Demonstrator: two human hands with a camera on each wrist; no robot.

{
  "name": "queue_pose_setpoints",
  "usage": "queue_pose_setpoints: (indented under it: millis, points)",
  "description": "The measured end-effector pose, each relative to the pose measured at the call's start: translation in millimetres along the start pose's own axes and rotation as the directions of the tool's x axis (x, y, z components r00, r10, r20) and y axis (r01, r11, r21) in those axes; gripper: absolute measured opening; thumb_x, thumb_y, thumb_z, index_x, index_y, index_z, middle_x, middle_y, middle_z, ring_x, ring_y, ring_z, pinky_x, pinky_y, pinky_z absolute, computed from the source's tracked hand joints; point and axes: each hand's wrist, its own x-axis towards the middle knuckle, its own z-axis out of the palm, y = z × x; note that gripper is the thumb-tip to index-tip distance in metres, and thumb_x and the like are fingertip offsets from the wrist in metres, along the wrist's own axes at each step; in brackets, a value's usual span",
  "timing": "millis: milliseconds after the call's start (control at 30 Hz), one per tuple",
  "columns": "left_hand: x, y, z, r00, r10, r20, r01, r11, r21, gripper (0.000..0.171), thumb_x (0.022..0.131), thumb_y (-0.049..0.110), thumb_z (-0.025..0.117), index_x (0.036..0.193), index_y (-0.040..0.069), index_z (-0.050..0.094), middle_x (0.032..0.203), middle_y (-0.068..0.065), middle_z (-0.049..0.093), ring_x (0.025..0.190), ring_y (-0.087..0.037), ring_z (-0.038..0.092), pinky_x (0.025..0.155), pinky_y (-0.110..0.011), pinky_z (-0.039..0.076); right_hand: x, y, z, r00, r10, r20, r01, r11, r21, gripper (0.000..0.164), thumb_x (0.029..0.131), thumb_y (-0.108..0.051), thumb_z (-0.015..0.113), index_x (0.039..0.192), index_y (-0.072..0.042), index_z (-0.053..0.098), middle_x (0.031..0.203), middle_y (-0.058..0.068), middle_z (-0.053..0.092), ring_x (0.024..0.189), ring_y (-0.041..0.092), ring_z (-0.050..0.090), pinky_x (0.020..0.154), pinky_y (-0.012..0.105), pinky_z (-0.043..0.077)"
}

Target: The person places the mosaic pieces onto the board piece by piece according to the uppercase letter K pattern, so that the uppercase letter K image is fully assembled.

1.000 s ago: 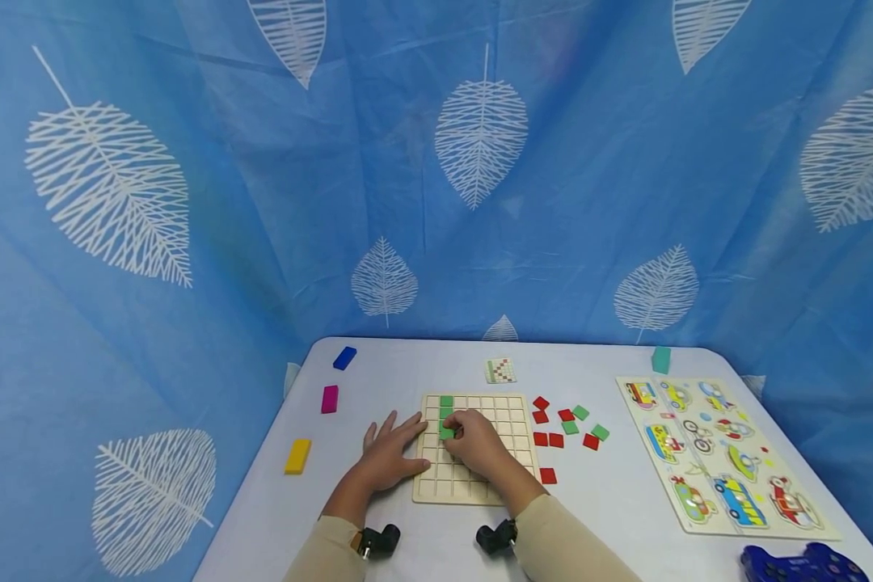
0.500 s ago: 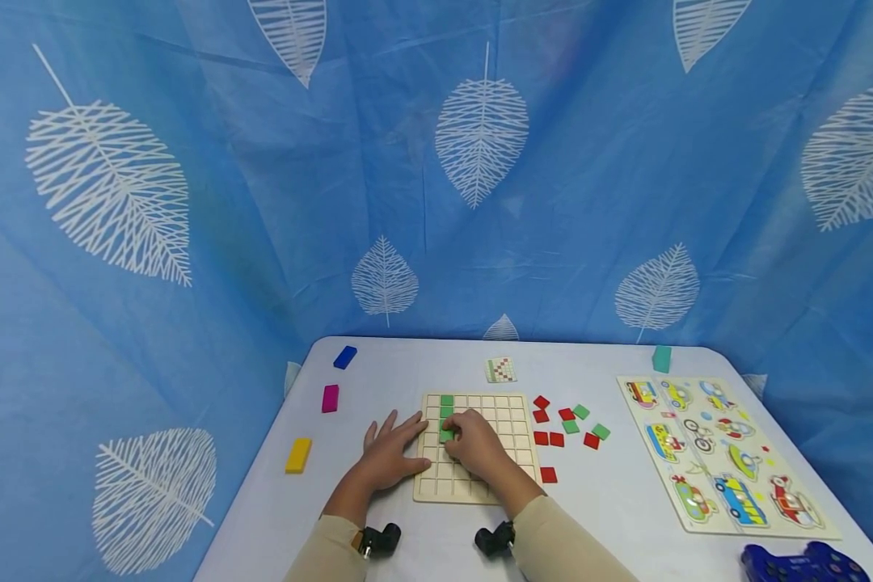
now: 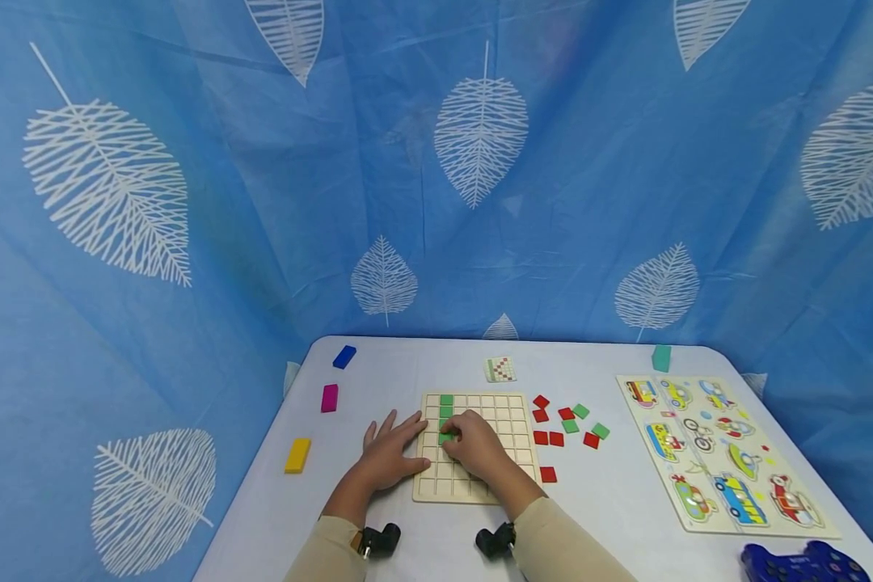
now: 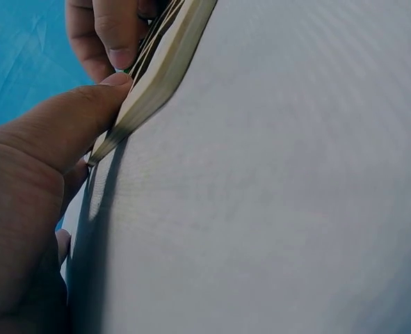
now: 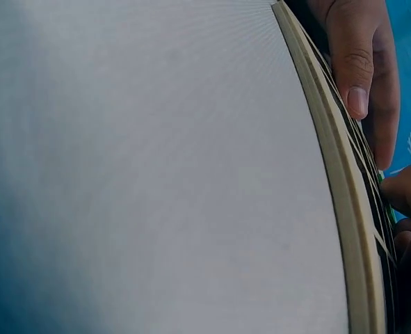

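Note:
A wooden grid board lies on the table, with a short column of green square tiles near its left side. My left hand rests at the board's left edge, its fingers spread and its thumb along the rim. Over the grid, my right hand has its thumb and index finger together on the lowest green tile, partly hidden by the fingers. In the right wrist view, a sliver of green shows beside the fingertips. The left wrist view has my left thumb against the board's edge.
Red tiles and green tiles lie loose right of the board. A small pattern card is behind it. Farther right are a vehicle picture puzzle and a blue game controller. Several coloured blocks stand along the left.
My right fingertips have shifted very slightly toward me at the lowest green tile, more of which now shows. The left hand stays in place.

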Motion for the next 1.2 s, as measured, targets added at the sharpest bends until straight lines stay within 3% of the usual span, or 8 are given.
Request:
queue_pose_setpoints:
  millis: [333,567,867,1200]
  points:
    - [0.9,2.5,1.5,1.0,-0.001,-0.015,0.001,1.0,0.017,0.076,0.089,0.051,0.08,0.156,0.029,0.051,0.169,0.005,0.038,0.162,-0.04,0.013,0.125,-0.072,0.003,-8,8,-9,1.0,-0.025,0.007,0.024,0.995,0.097,0.017,0.094,-0.015,0.074,0.112,-0.015,0.076,0.104,-0.002,0.064,0.088,0.01,0.058,0.077,0.028,0.053]
    - [-0.4,5.6,2.2,1.0,-0.011,-0.018,0.011,1.0,0.002,0.076,0.088,0.05,0.081,0.156,0.029,0.051,0.17,0.005,0.037,0.162,-0.039,0.012,0.126,-0.07,0.001,-19,25,-26,0.998,0.006,-0.061,0.001,0.993,0.114,0.013,0.097,-0.017,0.074,0.11,-0.016,0.075,0.103,-0.004,0.064,0.088,0.011,0.057,0.076,0.029,0.054]
    - [-0.6,8.6,-1.7,0.999,-0.033,-0.015,0.034,0.999,0.001,0.078,0.087,0.048,0.082,0.156,0.03,0.05,0.17,0.006,0.036,0.163,-0.038,0.01,0.126,-0.069,-0.001,-28,63,-59,0.973,0.15,-0.178,-0.135,0.986,0.093,0.01,0.095,-0.018,0.077,0.104,-0.017,0.075,0.102,-0.001,0.064,0.087,0.013,0.057,0.077,0.03,0.052]
    - [-2.4,7.9,3.0,0.999,-0.043,-0.022,0.042,0.999,-0.016,0.078,0.087,0.048,0.082,0.156,0.029,0.051,0.17,0.006,0.036,0.163,-0.038,0.011,0.126,-0.07,-0.001,-41,104,-92,0.932,0.265,-0.247,-0.254,0.964,0.078,0.017,0.095,-0.017,0.074,0.11,-0.009,0.074,0.103,0.007,0.064,0.089,0.02,0.058,0.073,0.03,0.053]
